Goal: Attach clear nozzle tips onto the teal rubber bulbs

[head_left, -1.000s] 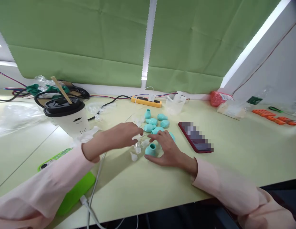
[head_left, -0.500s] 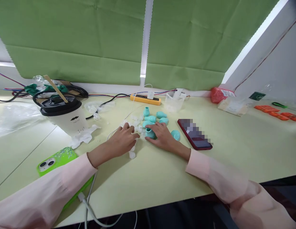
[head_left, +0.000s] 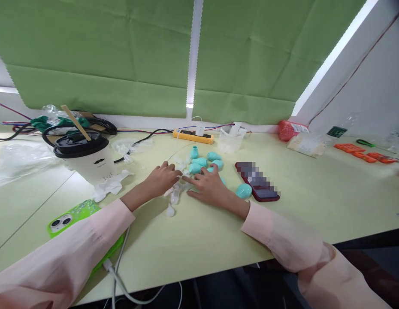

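Resting spread on the pale desk (head_left: pixel 199 240) under green blinds (head_left: pixel 122 56), both hands' grips hold nothing.

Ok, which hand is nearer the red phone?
Right. The right hand lies flat on the table just left of the red phone, among the teal pieces. The left hand is farther left, over the clear pieces.

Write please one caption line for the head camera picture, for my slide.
Two hands, left hand and right hand, rest among teal caps and clear pieces on a table.
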Demonstrator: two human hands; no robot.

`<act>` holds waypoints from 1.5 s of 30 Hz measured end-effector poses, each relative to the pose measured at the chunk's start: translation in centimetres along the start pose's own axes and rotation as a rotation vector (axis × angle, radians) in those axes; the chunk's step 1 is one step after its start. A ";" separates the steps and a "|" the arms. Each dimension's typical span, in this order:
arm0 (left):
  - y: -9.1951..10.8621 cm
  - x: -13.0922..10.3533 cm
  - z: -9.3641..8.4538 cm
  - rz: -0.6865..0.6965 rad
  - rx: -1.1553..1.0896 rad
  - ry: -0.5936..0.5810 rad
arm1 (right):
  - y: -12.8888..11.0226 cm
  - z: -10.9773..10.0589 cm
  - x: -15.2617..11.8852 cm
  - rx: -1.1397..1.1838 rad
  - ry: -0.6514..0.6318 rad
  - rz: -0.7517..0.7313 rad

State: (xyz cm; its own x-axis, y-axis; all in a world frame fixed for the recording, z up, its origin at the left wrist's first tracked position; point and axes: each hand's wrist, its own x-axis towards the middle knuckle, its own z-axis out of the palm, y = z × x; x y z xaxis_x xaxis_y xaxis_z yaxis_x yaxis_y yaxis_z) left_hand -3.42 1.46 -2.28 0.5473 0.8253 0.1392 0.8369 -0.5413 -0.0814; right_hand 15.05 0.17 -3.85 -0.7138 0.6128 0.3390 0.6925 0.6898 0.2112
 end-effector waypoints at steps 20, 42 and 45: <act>0.2 1.1 0.4 0.012 -0.134 0.063 | -0.3 1.5 -0.4 0.190 0.243 -0.079; 1.9 1.0 0.2 -0.189 -0.077 -0.032 | -1.7 0.7 -2.9 0.818 0.634 -0.066; 2.6 0.6 -0.5 -0.194 -0.195 0.075 | -2.2 0.3 -3.3 0.952 0.576 0.052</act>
State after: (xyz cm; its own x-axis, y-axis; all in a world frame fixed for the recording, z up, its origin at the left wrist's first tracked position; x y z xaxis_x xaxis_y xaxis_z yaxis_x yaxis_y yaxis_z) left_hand -0.92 0.49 -1.92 0.3684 0.9063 0.2069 0.9047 -0.4007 0.1443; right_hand 15.82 -3.29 -5.69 -0.3604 0.5491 0.7541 0.1809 0.8342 -0.5209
